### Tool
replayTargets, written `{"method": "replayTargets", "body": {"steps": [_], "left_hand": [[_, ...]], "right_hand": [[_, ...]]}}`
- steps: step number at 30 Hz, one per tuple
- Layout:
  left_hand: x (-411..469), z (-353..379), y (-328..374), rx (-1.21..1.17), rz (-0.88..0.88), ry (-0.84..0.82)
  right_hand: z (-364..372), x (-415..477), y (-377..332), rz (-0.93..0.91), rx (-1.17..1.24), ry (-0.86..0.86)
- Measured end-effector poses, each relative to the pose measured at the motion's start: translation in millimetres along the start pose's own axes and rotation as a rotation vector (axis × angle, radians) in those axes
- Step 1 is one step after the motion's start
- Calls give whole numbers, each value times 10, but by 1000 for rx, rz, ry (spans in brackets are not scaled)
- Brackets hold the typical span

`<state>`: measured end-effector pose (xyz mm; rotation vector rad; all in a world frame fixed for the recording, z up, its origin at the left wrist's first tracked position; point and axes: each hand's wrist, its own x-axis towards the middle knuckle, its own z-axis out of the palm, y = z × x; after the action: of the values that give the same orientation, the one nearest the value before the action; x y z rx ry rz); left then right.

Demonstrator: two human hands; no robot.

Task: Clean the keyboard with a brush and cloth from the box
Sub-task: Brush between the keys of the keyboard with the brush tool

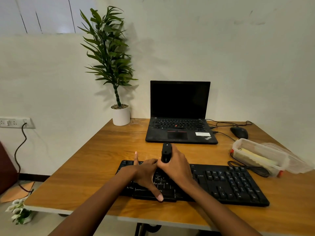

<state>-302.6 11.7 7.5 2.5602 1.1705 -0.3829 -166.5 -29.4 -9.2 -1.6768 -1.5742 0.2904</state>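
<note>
A black keyboard [230,183] lies across the near part of the wooden table [95,160]. My left hand [146,174] rests flat on its left half, fingers spread, thumb near the front edge. My right hand [177,166] grips a black brush handle [166,152] that stands upright over the middle keys; the bristles are hidden under the hand. A clear plastic box [259,157] with a pale yellow cloth inside sits at the right, its lid [293,160] lying beside it.
An open black laptop [180,116] stands behind the keyboard. A black mouse [239,132] and its cables lie at the back right. A potted plant [119,109] is at the back left corner. A wall socket [17,123] with a cord is at the left.
</note>
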Motion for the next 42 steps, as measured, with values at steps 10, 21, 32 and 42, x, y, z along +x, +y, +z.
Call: {"method": "replayTargets", "body": {"steps": [10, 21, 32, 42], "left_hand": [[12, 21, -16, -7, -2, 5], [-86, -36, 68, -7, 1, -61], [-61, -8, 45, 34, -35, -6], [-8, 29, -28, 27, 11, 24]], "right_hand": [[-63, -44, 4, 65, 158, -79], [-10, -321, -126, 9, 103, -192], [60, 248, 37, 9, -26, 31], [-229, -366, -70, 80, 307, -254]]}}
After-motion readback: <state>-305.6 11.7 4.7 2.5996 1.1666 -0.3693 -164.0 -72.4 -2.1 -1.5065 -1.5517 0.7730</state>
